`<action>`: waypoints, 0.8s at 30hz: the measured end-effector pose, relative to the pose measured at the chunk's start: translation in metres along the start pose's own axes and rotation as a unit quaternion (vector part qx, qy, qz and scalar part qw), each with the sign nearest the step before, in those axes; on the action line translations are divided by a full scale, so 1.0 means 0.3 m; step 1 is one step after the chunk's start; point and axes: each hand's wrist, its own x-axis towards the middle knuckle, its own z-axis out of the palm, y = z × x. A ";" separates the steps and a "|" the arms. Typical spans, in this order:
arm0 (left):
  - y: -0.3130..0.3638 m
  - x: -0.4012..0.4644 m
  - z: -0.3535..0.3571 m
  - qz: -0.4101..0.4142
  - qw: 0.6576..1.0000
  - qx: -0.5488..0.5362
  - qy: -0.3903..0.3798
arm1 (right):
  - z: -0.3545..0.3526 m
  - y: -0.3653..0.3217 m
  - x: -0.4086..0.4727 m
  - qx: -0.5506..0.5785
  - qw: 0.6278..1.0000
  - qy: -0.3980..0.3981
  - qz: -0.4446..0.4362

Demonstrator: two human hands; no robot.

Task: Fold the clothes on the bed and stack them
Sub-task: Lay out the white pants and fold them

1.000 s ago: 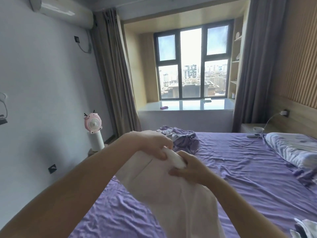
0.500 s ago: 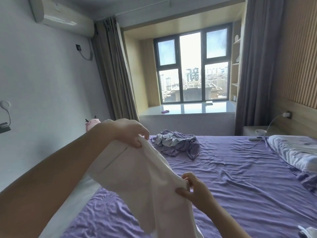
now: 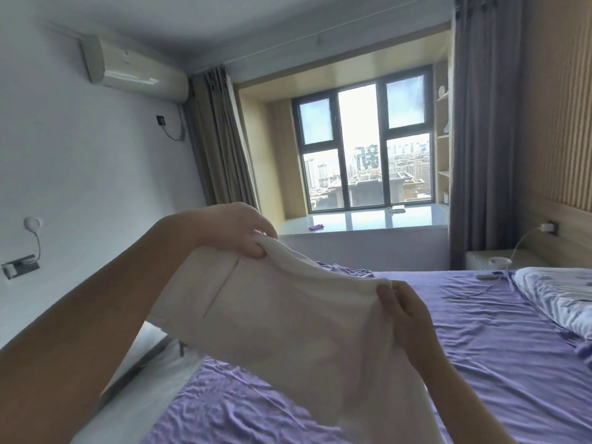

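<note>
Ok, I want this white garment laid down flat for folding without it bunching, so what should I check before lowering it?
1. Left hand grips the white garment's upper edge: ok.
2. Right hand pinches the other end: ok.
3. Edge between the hands pulled taut: not ok, it sags a little.
4. Bare purple sheet to lay it on: ok.
5. Crumpled purple clothes out of the way: cannot tell, mostly hidden.

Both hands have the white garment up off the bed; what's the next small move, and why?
Probably lower it flat onto the purple sheet. The left hand and right hand each pinch the top edge of the white garment, stretched between them in the air with the rest hanging, so it needs a surface before folding.
</note>
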 end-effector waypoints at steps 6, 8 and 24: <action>0.134 0.007 -0.018 0.034 0.998 -0.054 -0.023 | -0.125 -0.004 -0.066 -0.129 0.990 0.051 -0.019; 0.178 0.005 -0.008 0.044 0.996 -0.065 -0.040 | -0.170 0.011 -0.092 -0.162 0.984 0.058 -0.040; -0.021 -0.103 0.704 -0.018 0.918 -0.196 -0.343 | 0.056 0.336 -0.212 -0.299 0.905 -0.299 0.053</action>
